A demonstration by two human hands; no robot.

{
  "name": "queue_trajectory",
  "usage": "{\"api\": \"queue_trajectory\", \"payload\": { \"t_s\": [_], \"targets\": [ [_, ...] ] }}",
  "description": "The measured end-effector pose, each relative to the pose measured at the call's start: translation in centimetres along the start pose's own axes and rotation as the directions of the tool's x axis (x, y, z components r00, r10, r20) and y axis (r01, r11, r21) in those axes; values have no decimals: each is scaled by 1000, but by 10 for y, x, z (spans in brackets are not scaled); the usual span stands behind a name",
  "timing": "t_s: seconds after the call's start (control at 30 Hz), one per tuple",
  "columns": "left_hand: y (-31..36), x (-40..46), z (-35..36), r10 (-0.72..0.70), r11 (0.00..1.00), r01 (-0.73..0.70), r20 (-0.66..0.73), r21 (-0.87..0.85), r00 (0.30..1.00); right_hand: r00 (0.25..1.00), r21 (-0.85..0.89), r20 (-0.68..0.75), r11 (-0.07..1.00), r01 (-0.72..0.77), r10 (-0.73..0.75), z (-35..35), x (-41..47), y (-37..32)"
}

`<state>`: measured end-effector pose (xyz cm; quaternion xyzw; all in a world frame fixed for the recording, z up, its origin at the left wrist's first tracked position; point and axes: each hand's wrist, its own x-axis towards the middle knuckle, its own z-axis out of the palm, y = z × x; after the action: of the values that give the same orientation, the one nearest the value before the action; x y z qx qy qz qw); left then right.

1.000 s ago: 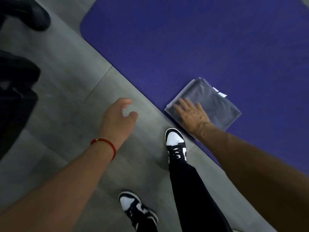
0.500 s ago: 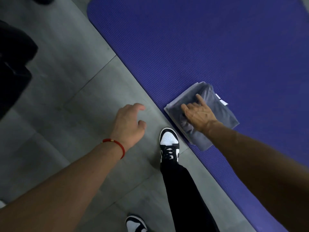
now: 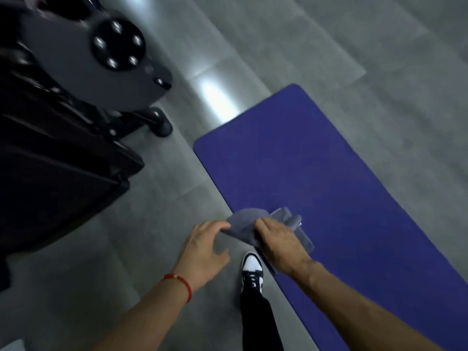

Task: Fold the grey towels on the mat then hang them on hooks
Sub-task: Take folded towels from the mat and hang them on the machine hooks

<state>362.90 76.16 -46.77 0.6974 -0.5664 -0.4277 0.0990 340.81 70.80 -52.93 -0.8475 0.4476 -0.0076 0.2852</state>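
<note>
A folded grey towel (image 3: 244, 224) is bunched up and lifted above the near left edge of the purple mat (image 3: 329, 173). My right hand (image 3: 281, 244) grips it from above, fingers curled into the cloth. My left hand (image 3: 205, 247) hovers beside it with loosely spread fingers, its fingertips at the towel's left edge; a red cord sits on that wrist. No hooks are in view.
Dark wheeled gym equipment (image 3: 76, 110) with a round bolted plate fills the upper left. My foot in a black-and-white shoe (image 3: 252, 271) stands on the grey tiled floor (image 3: 126, 249) beside the mat.
My right hand gathered the flat towel and lifted it off the mat. My left hand moved right to its edge. The camera rose, bringing the equipment and the mat's far end into view.
</note>
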Motion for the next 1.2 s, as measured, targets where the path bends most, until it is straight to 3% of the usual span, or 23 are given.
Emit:
{"api": "queue_trajectory", "payload": {
  "t_s": [0.13, 0.27, 0.33, 0.4, 0.5, 0.7, 0.83, 0.97, 1.2],
  "targets": [
    [1, -91, -70, 31, 997, -35, -51, -73, 998, 991, 259, -48, 957, 130, -121, -62, -14, -133],
    [-21, -206, -134, -10, 977, -40, -231, -208, 973, 964, 402, -70, 877, 264, -258, -94, -35, -271],
    [-41, -267, -163, -77, 968, -9, -333, -250, 940, 948, 363, -84, 877, 316, -307, -97, -43, -336],
    [-62, -325, -188, -138, 953, 8, -410, -304, 901, 913, 281, -186, 871, 403, -363, -95, -52, -399],
    [-100, -393, -210, -243, 911, 21, -493, -413, 835, 837, 297, -281, 786, 542, -470, -78, -65, -483],
    [-170, -486, -242, -387, 801, -78, -614, -593, 688, 791, 406, -92, 703, 584, -604, -33, -65, -610],
    [-204, -519, -261, -396, 714, -164, -586, -680, 707, 768, 472, -20, 671, 572, -640, -21, -55, -667],
    [-242, -520, -289, -457, 526, -286, -549, -801, 699, 751, 506, 32, 658, 557, -660, -12, -26, -698],
    [-293, -472, -365, -304, 790, -167, -614, -590, 728, 732, 586, 139, 651, 482, -667, 5, 78, -725]
  ]
}}
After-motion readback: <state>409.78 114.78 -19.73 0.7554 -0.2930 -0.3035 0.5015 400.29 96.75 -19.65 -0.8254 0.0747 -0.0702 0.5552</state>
